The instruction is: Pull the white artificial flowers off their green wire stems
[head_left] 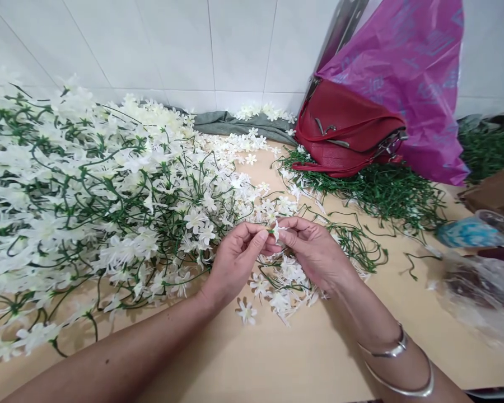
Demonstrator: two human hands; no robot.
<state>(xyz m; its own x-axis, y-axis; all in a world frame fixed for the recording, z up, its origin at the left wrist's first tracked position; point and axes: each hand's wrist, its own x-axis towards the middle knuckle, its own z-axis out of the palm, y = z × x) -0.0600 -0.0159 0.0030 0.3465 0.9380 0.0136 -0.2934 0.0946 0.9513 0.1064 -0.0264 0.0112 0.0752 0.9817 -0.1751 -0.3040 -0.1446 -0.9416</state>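
Between my two hands is a small white artificial flower (276, 230) with a bit of green at its base. My left hand (240, 252) pinches the green end between thumb and fingertips. From the other side, my right hand (313, 246) pinches the white petals. Below them on the table lie loose white blossoms (280, 300) and pale stamen strands. A large heap of white flowers on green stems (121, 184) spreads to the left of my hands. Bare green stems (363, 246) lie just right of my right hand.
A red handbag (348, 129) rests on a pile of green stems (395, 196) at the back right. Behind it stands a purple plastic bag (424, 84). A clear plastic bag (479, 291) and a blue-and-white item (466, 232) are at the right. Grey cloth (235, 124) lies along the tiled wall.
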